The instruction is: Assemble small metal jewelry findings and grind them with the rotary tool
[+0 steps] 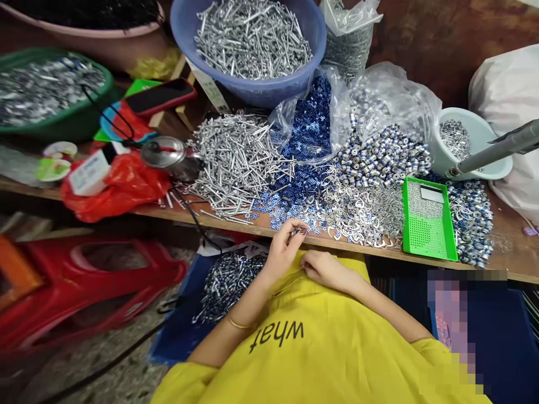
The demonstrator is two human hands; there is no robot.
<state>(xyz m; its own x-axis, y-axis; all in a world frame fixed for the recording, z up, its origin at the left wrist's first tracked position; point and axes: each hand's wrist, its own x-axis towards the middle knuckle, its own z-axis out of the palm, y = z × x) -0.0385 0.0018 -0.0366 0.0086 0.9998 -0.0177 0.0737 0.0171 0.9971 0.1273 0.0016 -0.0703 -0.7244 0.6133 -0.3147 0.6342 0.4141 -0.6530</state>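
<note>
My left hand (283,248) is raised at the front edge of the wooden bench (509,264), its fingers pinched on a small metal part near the blue plastic pieces (309,132). My right hand (322,268) rests closed against my yellow shirt just below the edge; what it holds is hidden. A heap of silver pins (233,160) lies to the left of the hands. White hooks (353,216) and blue-and-silver rollers (381,157) lie to the right.
A blue basin (181,22) of pins stands at the back, a green basin (96,101) at the left, a green tray (427,230) and pale tub (484,134) at the right. Red stool (84,280) and a bin of assembled parts (227,280) sit below.
</note>
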